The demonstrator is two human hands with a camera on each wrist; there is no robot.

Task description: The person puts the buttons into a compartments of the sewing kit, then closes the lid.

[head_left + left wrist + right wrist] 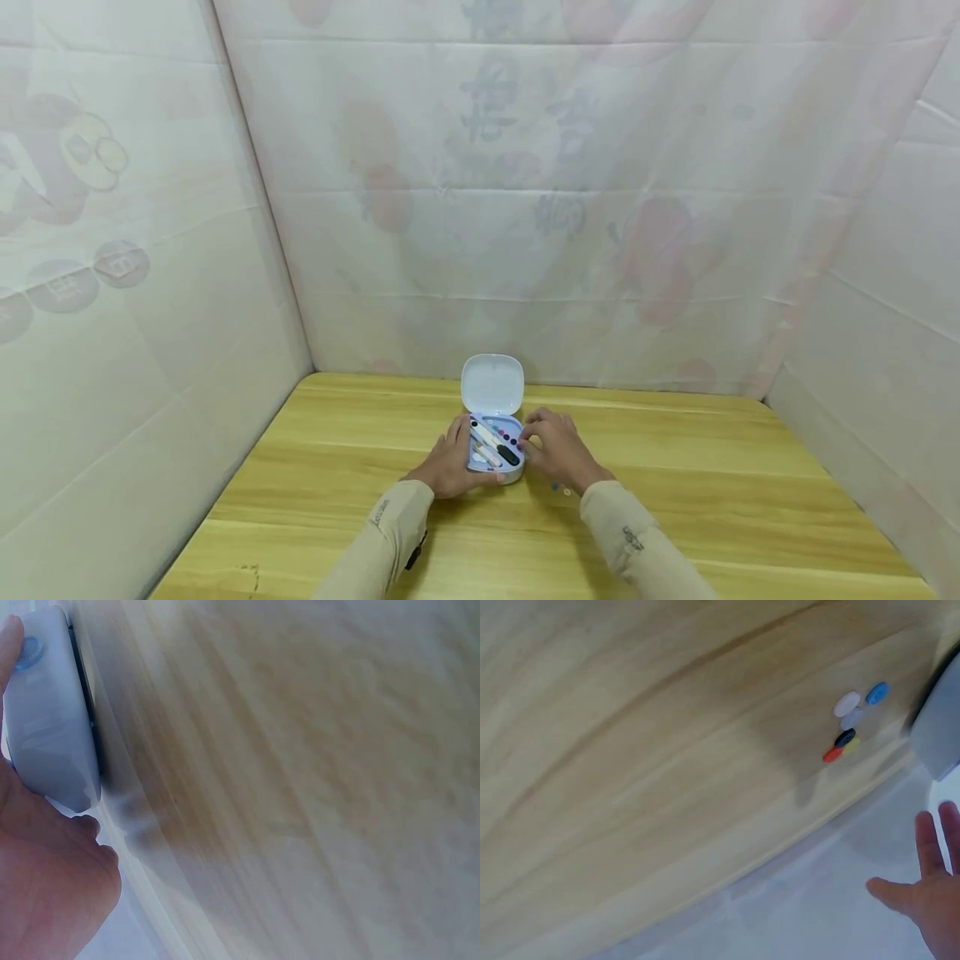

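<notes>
both hands bracket the open box at lower centre, left hand gripping its side, right hand spread by the buttons; best kept steady

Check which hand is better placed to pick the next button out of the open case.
Right hand, probably: its fingertips sit at the row of coloured buttons inside the case. The left hand grips the case's left side, steadying it.

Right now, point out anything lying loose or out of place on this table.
A few small coloured buttons lie loose on the wooden table, outside the open kit box, near the right hand. White, blue, grey, dark and red ones are clustered together. The left hand holds the box's side. Nothing looks spilled or damaged.
</notes>
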